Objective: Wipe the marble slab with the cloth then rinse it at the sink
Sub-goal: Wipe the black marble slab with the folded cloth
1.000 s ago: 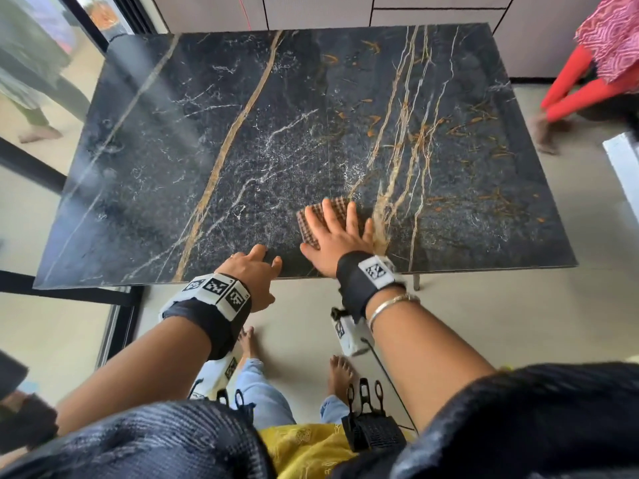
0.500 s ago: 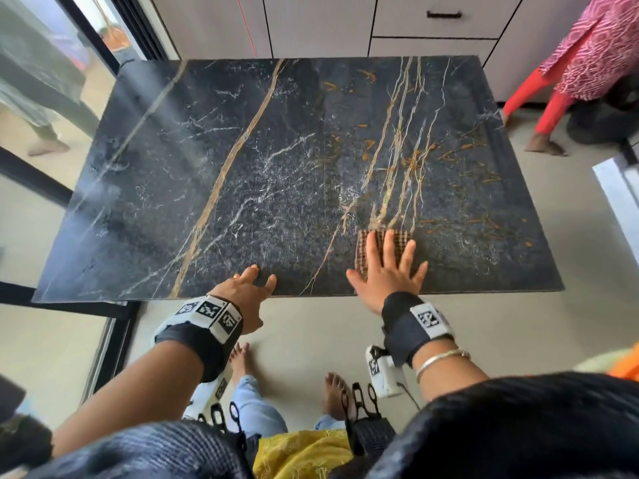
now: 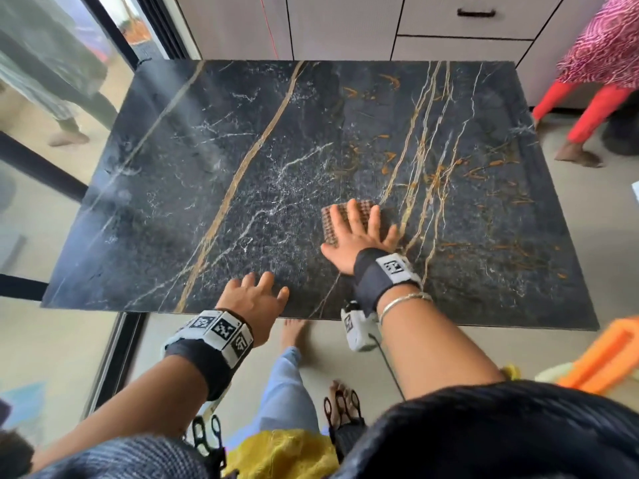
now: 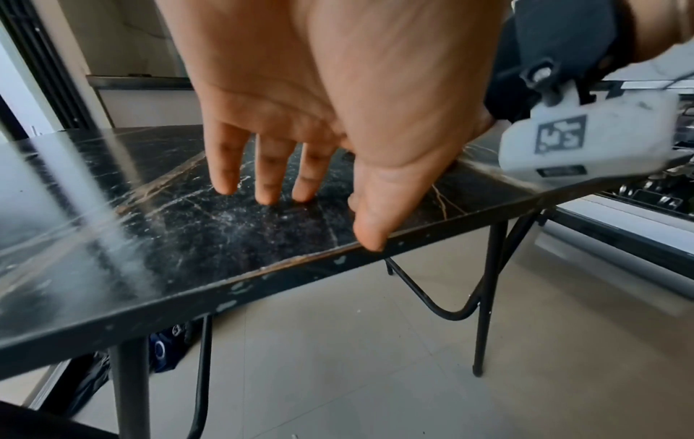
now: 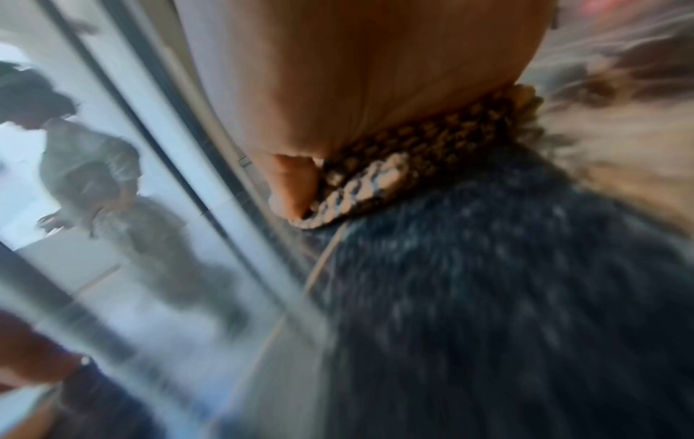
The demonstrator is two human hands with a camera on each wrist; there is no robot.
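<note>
I am pressing my right hand [image 3: 359, 236] flat on the cloth [image 3: 345, 216], fingers straight and spread, pinning it to the slab [image 3: 242, 167] rather than gripping it. The right wrist view, though blurred, is showing the cloth's folded edge [image 5: 360, 190] squeezed between my palm and the marble.

Location: the cloth is lying on the near half of the slab, right of centre, just left of the cluster of gold veins. It is sitting directly under my fingers and reaching a little beyond the fingertips on the far side; my palm heel is trailing on bare marble on the near side.

Orientation: the cloth is showing as a small folded rectangle. Its long axis appears to be running near to far, roughly in line with my fingers, but my hand is covering too much of it for certainty.

My left hand [image 3: 254, 299] is resting at the near edge, left of the right hand and clear of the cloth, fingers relaxed with the tips [image 4: 268, 196] touching the marble and the thumb at the rim. It is holding nothing.

Judgement: wiping is under way. The right hand is the only one placed to move the cloth, and the far and left areas are lying well away from it. No sink is in view.
</note>
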